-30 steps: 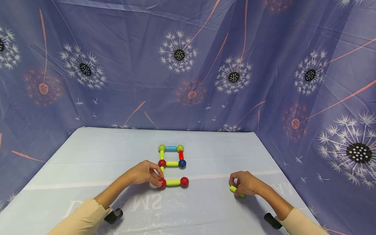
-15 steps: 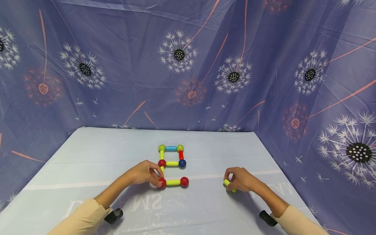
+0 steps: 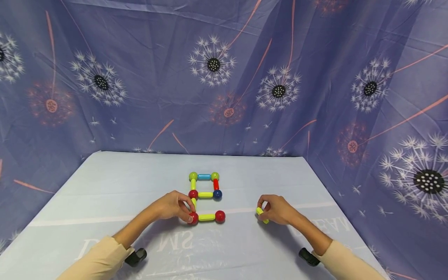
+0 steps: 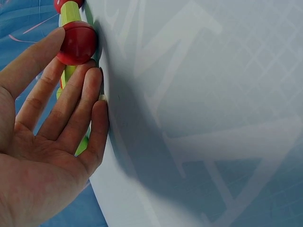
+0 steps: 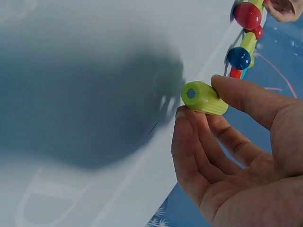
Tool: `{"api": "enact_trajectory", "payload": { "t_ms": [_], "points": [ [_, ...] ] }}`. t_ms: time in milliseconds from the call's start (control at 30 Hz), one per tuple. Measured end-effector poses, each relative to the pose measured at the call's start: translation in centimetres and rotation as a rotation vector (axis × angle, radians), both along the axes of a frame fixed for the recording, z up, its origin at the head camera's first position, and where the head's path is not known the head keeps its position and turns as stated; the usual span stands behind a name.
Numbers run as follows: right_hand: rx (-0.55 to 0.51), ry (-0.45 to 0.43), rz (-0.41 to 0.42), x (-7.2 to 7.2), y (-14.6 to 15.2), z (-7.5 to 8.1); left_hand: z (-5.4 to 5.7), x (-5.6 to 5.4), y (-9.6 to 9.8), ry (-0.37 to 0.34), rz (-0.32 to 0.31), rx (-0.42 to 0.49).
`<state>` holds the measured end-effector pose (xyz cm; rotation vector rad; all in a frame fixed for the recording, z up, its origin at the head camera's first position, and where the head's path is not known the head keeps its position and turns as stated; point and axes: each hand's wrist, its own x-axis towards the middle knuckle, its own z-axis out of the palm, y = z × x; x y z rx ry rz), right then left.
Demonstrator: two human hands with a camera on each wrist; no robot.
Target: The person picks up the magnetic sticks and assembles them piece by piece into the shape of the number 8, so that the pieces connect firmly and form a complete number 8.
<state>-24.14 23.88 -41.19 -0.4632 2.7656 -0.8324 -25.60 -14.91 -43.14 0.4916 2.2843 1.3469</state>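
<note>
Between thumb and fingers my left hand (image 3: 174,206) holds the red ball (image 4: 79,43) at the near left corner of a ball-and-rod figure. A yellow-green rod (image 3: 206,217) runs from that ball to another red ball (image 3: 220,216). Behind, a square is formed by two green balls, a red ball (image 3: 193,194) and a dark blue ball (image 3: 217,194), joined by short rods. My right hand (image 3: 277,209), right of the figure, pinches a loose yellow-green magnetic rod (image 5: 204,98) with thumb and fingertips. The rod's round grey end shows in the right wrist view.
Everything lies on a pale blue-white sheet (image 3: 245,249) with faint lettering. A purple dandelion-print cloth (image 3: 150,77) hangs behind and at the sides. Black wrist devices sit below both forearms, the left one (image 3: 135,257) beside the sleeve.
My right hand has moved left and slightly away from me with the yellow-green rod, closer to the figure. The left hand and the figure have stayed put.
</note>
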Motion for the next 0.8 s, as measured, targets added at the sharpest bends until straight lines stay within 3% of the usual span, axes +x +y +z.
{"api": "enact_trajectory", "payload": {
  "t_ms": [500,800],
  "points": [
    [-0.038,-0.004,0.004,-0.4,-0.9,-0.1,-0.2,-0.3,-0.1,0.011,-0.003,0.003],
    [-0.083,0.043,0.038,-0.7,-2.1,-0.1,-0.2,-0.1,0.0,0.015,-0.012,0.006]
  ]
}}
